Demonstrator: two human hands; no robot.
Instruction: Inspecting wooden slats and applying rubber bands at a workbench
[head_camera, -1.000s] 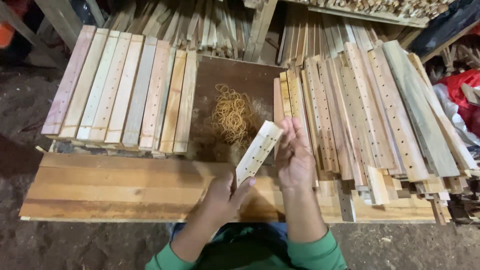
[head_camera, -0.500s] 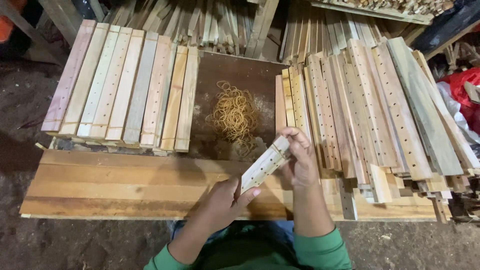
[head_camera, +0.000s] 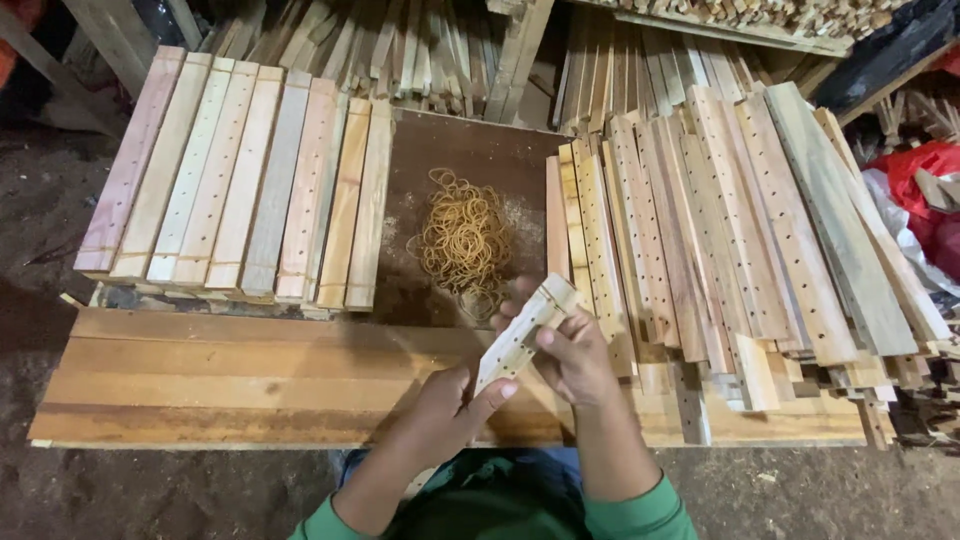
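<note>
No labels, signs or screens show anywhere in the view. The only thing that could pass for packaging is a crumpled red plastic bag (head_camera: 925, 170) at the far right edge, just beyond the loose stack of drilled wooden slats (head_camera: 740, 230) and partly hidden behind it. It is bright red with a shiny, wrinkled surface. Below it, against the same stack, lies a pale, translucent plastic sheet (head_camera: 895, 225); whether it belongs to the bag cannot be told.

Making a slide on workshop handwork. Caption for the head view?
Both hands, left and right, hold a drilled wooden slat bundle near rubber bands.
</note>
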